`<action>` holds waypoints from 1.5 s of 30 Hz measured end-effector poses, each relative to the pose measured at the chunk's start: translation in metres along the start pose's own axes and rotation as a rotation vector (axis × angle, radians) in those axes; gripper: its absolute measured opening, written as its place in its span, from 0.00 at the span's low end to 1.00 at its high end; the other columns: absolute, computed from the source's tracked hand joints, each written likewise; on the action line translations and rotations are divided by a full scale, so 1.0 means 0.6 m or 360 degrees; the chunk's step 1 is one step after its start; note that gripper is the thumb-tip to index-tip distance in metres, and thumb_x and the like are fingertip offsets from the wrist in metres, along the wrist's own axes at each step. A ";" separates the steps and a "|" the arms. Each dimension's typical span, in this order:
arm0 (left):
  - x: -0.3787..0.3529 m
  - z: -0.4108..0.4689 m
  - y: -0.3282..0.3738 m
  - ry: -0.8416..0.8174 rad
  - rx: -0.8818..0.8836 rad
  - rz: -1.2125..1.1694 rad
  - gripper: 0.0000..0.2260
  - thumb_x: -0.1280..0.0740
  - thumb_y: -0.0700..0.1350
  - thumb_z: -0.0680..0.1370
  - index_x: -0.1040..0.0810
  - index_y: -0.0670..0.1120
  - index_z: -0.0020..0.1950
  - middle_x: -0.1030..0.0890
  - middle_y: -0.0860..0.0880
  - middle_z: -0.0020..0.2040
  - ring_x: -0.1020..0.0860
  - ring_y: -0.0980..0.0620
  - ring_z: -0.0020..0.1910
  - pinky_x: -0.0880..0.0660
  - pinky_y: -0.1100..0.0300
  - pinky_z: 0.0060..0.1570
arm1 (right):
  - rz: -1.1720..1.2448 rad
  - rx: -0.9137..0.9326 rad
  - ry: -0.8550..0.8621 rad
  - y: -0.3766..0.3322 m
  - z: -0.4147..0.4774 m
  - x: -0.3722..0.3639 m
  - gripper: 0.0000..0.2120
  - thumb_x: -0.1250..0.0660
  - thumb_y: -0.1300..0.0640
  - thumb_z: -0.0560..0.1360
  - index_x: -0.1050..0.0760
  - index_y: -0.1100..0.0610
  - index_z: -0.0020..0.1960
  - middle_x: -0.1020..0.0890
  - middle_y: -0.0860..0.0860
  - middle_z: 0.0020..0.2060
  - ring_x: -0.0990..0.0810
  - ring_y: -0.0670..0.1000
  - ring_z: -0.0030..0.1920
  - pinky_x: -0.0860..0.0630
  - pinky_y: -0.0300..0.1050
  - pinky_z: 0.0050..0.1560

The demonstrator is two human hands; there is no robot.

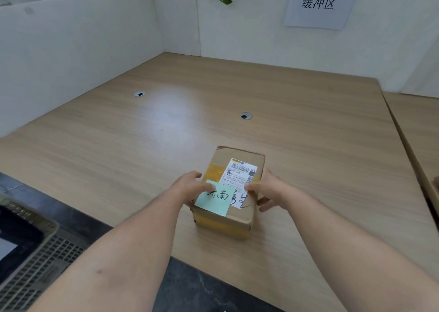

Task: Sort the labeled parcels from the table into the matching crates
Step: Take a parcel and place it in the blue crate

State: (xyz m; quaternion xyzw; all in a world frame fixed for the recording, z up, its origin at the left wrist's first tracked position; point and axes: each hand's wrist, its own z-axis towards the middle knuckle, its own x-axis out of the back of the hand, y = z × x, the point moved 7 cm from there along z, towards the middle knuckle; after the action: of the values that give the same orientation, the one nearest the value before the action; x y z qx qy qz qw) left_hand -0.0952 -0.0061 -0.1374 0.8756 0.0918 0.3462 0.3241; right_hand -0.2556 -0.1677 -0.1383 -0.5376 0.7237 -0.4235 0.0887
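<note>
A brown cardboard parcel (240, 169) with yellow tape sits near the front edge of the wooden table (166, 126). It carries a white shipping label and a green sticky note with handwritten characters. My left hand (190, 188) grips the parcel's left side, thumb on the green note. My right hand (268, 188) grips the right side, thumb on the white label, fingers down the far flank.
A grey slatted crate (31, 252) stands on the dark floor at the lower left. White partition walls enclose the table's left and back. A paper sign (318, 3) hangs on the back wall. A second table (420, 131) adjoins on the right.
</note>
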 end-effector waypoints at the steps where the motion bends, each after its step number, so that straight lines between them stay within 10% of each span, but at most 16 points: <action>1: -0.001 -0.003 0.002 0.0026 -0.0012 -0.0044 0.36 0.26 0.48 0.72 0.38 0.50 0.76 0.24 0.44 0.64 0.21 0.44 0.55 0.20 0.52 0.41 | -0.0011 -0.0005 -0.0001 -0.002 -0.002 -0.002 0.24 0.30 0.56 0.75 0.38 0.50 0.65 0.23 0.54 0.57 0.19 0.59 0.45 0.18 0.54 0.36; 8: -0.003 -0.030 0.003 0.0120 -0.0125 -0.0438 0.39 0.31 0.38 0.76 0.49 0.55 0.79 0.22 0.45 0.51 0.21 0.48 0.52 0.21 0.47 0.53 | 0.0096 0.0432 -0.0077 -0.010 0.016 -0.005 0.39 0.34 0.65 0.75 0.48 0.43 0.77 0.32 0.50 0.72 0.26 0.51 0.62 0.28 0.50 0.64; 17: -0.032 -0.071 -0.027 -0.0062 -0.0132 -0.0411 0.43 0.31 0.36 0.74 0.52 0.60 0.78 0.25 0.54 0.58 0.23 0.52 0.55 0.23 0.53 0.57 | -0.0185 0.0362 -0.0501 -0.017 0.006 -0.025 0.46 0.31 0.67 0.72 0.52 0.36 0.75 0.22 0.45 0.54 0.21 0.55 0.55 0.22 0.54 0.56; 24: -0.046 -0.099 -0.061 -0.0045 -0.0221 -0.0558 0.43 0.29 0.38 0.74 0.50 0.66 0.76 0.30 0.59 0.62 0.23 0.56 0.53 0.20 0.56 0.49 | -0.0124 0.0507 -0.0602 -0.009 -0.004 -0.030 0.49 0.31 0.70 0.71 0.53 0.35 0.75 0.34 0.50 0.71 0.26 0.52 0.63 0.24 0.55 0.60; 30: -0.004 -0.143 -0.112 0.0290 -0.0399 -0.0577 0.44 0.26 0.39 0.72 0.48 0.68 0.74 0.34 0.61 0.69 0.26 0.57 0.60 0.23 0.54 0.56 | -0.0259 0.0767 -0.0647 -0.044 -0.021 -0.086 0.51 0.30 0.72 0.70 0.53 0.35 0.75 0.38 0.50 0.74 0.26 0.43 0.55 0.22 0.34 0.43; 34: 0.056 -0.183 -0.150 0.0489 -0.0490 -0.0485 0.43 0.24 0.43 0.70 0.47 0.73 0.68 0.35 0.71 0.63 0.27 0.60 0.59 0.29 0.70 0.43 | -0.0215 0.0889 -0.0746 -0.071 -0.034 -0.140 0.51 0.28 0.70 0.69 0.50 0.30 0.72 0.36 0.46 0.71 0.24 0.48 0.59 0.22 0.45 0.55; 43: 0.168 -0.249 -0.286 0.0775 -0.0436 -0.0537 0.42 0.25 0.39 0.70 0.48 0.61 0.73 0.35 0.56 0.70 0.29 0.53 0.63 0.30 0.60 0.60 | -0.0294 0.1070 -0.1017 -0.163 -0.068 -0.314 0.43 0.27 0.68 0.69 0.41 0.33 0.68 0.32 0.40 0.66 0.23 0.46 0.58 0.20 0.46 0.51; 45: 0.193 -0.256 -0.316 0.0814 -0.0416 -0.0582 0.42 0.25 0.39 0.70 0.48 0.62 0.72 0.36 0.56 0.70 0.29 0.61 0.61 0.30 0.70 0.54 | -0.0335 0.1095 -0.1045 -0.182 -0.073 -0.356 0.42 0.27 0.68 0.70 0.41 0.31 0.67 0.32 0.40 0.66 0.23 0.46 0.58 0.20 0.44 0.50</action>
State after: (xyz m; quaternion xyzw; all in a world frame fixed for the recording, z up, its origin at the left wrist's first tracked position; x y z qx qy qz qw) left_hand -0.0992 0.2627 -0.1090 0.6804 0.2804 0.4997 0.4568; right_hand -0.1176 0.0305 -0.1031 -0.6526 0.4172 -0.4528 0.4417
